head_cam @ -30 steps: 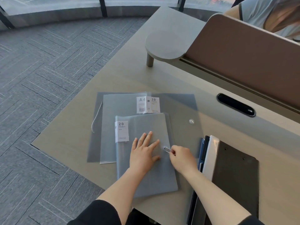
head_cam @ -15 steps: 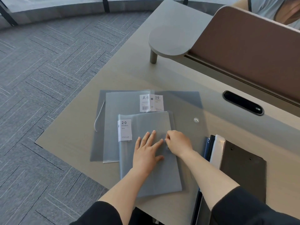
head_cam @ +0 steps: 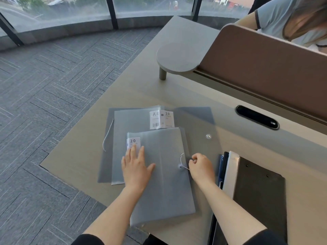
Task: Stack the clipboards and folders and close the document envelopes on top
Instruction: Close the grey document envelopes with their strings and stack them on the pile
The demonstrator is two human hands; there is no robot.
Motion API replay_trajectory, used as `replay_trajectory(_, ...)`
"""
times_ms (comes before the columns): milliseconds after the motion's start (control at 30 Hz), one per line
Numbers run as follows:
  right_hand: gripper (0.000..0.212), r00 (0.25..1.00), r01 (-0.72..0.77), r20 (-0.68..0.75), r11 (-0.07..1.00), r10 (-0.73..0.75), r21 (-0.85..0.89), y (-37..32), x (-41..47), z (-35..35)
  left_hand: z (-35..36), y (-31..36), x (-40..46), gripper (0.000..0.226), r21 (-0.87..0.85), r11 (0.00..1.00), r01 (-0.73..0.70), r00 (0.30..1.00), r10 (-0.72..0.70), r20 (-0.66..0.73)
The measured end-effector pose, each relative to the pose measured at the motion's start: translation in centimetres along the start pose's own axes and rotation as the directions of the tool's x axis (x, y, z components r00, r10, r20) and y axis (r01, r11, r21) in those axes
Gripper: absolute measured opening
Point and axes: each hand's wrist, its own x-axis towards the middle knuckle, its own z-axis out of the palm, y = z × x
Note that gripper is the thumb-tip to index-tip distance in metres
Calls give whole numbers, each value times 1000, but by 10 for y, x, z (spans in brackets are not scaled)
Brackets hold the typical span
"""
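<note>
A translucent grey document envelope [head_cam: 168,183] lies on top of a second grey folder [head_cam: 131,128] and a wider grey envelope [head_cam: 194,117] on the desk. My left hand [head_cam: 136,167] presses flat on the top envelope near its "20" label [head_cam: 133,142]. My right hand [head_cam: 200,167] pinches the thin white closure string [head_cam: 183,160] beside the envelope's button [head_cam: 180,166]. Another button [head_cam: 208,136] shows on the wide envelope. To the right, a stack with a dark clipboard [head_cam: 260,197] on top rests over white and blue folders [head_cam: 225,170].
The beige desk [head_cam: 145,89] ends close on the left over grey carpet. A brown divider panel [head_cam: 265,71] runs along the back right, with a small round shelf [head_cam: 177,59] and a black cable slot [head_cam: 257,117]. Another person sits behind the divider.
My right hand has drawn back to the right with the string, and the button now shows. My left hand has slid left toward the label.
</note>
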Motion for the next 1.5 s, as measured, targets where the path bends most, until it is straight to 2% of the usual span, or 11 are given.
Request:
replay_trajectory(100, 25, 997, -66, 33, 997, 65, 44, -1, -6, 1, -12, -16, -3, 82, -124, 958, 258, 966, -258, 9)
replay_trajectory(167, 10, 993, -111, 58, 991, 107, 77, -5, -6, 0, -15, -21, -5, 80, -223, 897, 381, 924, -381, 44)
replay_trajectory(200, 24, 991, -123, 66, 988, 117, 94, -7, -6, 0, -14, -23, -5, 77, -281, 857, 431, 901, -428, 75)
replay_trajectory(267, 38, 988, -137, 85, 981, 126, 136, -12, -7, -1, -11, -26, -3, 68, -403, 766, 500, 860, -492, 133)
replay_trajectory(400, 40, 970, -205, 180, 950, 164, 236, -15, -6, -3, -14, -27, 1, 50, -602, 568, 561, 802, -553, 226)
replay_trajectory(500, 36, 953, -255, 245, 902, 176, 347, -13, -7, -4, -19, -30, 1, 35, -663, 494, 562, 801, -527, 286)
replay_trajectory(700, 34, 971, -198, 209, 870, 112, 451, -17, -12, -18, -35, -21, 1, 44, -767, 433, 474, 834, -499, 234)
replay_trajectory(967, 20, 993, -47, -61, 826, 98, 562, 8, -20, -77, -53, 42, 1, 29, -860, 402, 315, 930, -309, 196)
replay_trajectory(1100, 17, 967, -42, -187, 832, 173, 553, 56, -28, -107, -40, 85, -11, 14, -854, 423, 302, 952, -171, 252)
replay_trajectory(1200, 17, 940, -76, -239, 832, 244, 550, 98, -39, -124, -22, 116, -29, 16, -836, 464, 294, 952, -64, 300)
replay_trajectory(1500, 17, 878, -260, -173, 749, 445, 609, 201, -65, -136, 25, 179, -80, 16, -760, 579, 293, 917, 55, 395)
